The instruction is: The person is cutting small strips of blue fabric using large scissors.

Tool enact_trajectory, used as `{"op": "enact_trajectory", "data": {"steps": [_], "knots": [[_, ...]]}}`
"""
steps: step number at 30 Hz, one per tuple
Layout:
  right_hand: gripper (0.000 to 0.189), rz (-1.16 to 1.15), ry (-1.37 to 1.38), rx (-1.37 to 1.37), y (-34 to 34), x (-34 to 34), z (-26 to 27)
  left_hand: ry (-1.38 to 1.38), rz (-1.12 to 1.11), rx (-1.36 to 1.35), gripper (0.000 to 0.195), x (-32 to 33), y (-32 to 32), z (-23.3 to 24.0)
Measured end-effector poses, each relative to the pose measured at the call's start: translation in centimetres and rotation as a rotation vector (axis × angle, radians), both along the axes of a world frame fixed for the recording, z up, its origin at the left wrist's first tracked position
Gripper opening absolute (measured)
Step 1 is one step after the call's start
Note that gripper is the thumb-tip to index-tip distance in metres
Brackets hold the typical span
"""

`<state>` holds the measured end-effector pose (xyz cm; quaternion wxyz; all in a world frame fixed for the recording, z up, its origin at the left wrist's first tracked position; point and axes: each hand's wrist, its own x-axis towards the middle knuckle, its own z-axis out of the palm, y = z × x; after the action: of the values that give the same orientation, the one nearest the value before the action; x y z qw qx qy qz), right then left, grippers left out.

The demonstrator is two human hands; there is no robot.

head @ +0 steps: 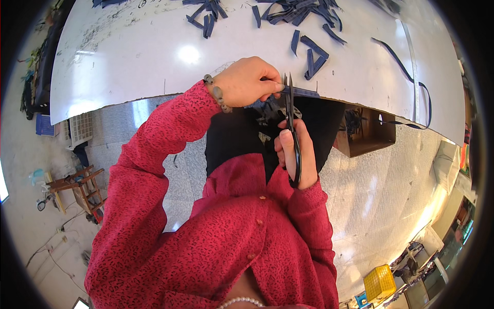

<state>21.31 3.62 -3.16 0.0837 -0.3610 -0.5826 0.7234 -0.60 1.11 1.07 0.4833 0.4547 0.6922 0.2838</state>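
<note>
My left hand (pixel 249 82), with a beaded bracelet at its wrist, pinches the end of a navy fabric strip (pixel 305 92) at the near edge of the white table (pixel 127 61). In my right hand (pixel 303 148) is a pair of black-handled scissors (pixel 289 102), blades pointing away from me and slightly parted. They cross the strip just right of my left fingertips; whether the strip lies between the blades is hard to tell. Beyond them lie a short navy strip (pixel 295 42) and a folded strip (pixel 319 61). Dark patterned material (pixel 272 112) rests over my lap, partly hidden.
Navy strips form a large pile (pixel 295 13) and a smaller one (pixel 208 17) farther back. At right, a long dark strap (pixel 397 58) hangs over the table edge beside a pale ruler-like strip (pixel 413 69). A cardboard box (pixel 370 145) sits below; a wooden stool (pixel 83 193) stands left.
</note>
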Motion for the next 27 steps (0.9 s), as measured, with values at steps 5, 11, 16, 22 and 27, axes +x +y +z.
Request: {"op": "enact_trajectory", "data": {"steps": [5,11,16,22,27], "knots": [[0.039,0.018,-0.158,0.199,0.6,-0.7,1.9,-0.009,0.018,0.006,0.022,-0.3,0.0,-0.2],[0.047,0.099,-0.201,0.119,2.7,-0.1,2.6,0.032,0.024,0.017,0.021,-0.2,0.2,-0.2],[0.068,0.028,0.254,-0.080,3.9,2.2,3.3,-0.304,0.111,0.117,0.020,1.1,-0.3,0.3],[0.063,-0.125,0.416,-0.118,6.4,4.0,2.9,-0.028,0.058,0.189,0.021,1.5,7.6,-2.3],[0.043,-0.385,0.474,0.019,7.5,2.8,3.1,-0.437,0.168,0.228,0.023,-0.1,9.2,0.9]]}}
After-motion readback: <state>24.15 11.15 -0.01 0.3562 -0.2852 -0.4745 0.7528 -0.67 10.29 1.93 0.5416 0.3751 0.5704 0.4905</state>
